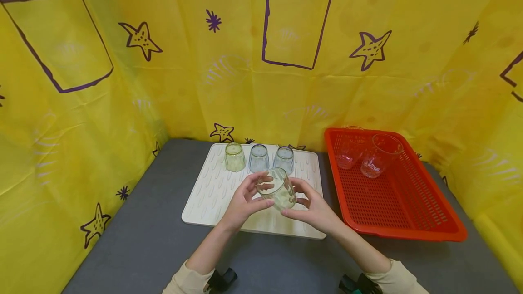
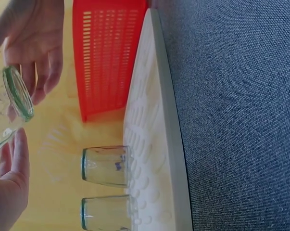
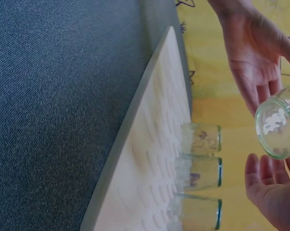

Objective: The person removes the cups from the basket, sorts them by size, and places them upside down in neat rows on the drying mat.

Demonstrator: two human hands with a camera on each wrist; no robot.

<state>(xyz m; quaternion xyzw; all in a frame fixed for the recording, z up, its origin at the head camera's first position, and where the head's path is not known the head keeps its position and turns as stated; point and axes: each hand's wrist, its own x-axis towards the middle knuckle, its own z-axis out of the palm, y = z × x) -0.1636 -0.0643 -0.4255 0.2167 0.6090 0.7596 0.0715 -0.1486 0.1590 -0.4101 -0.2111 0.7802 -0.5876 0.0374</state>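
Observation:
A pale green-tinted glass tumbler (image 1: 278, 190) is held in the air over the white ridged drying mat (image 1: 208, 194), tilted with its mouth facing up and to the left. My left hand (image 1: 245, 201) grips its left side, thumb across the front. On the other side, my right hand (image 1: 312, 208) holds it between thumb and fingers. The thick base of the tumbler (image 3: 278, 126) shows in the right wrist view. Behind it, a yellow-green tumbler (image 1: 234, 158) and two bluish tumblers (image 1: 259, 159) stand upside down in a row along the mat's back.
Right of the mat sits a red plastic basket (image 1: 392, 198) with slotted walls. Two clear glasses (image 1: 377, 158) lean in its back part. Yellow cloth (image 1: 184, 80) with purple drawings hangs around the grey tabletop (image 1: 135, 239) at the back and sides.

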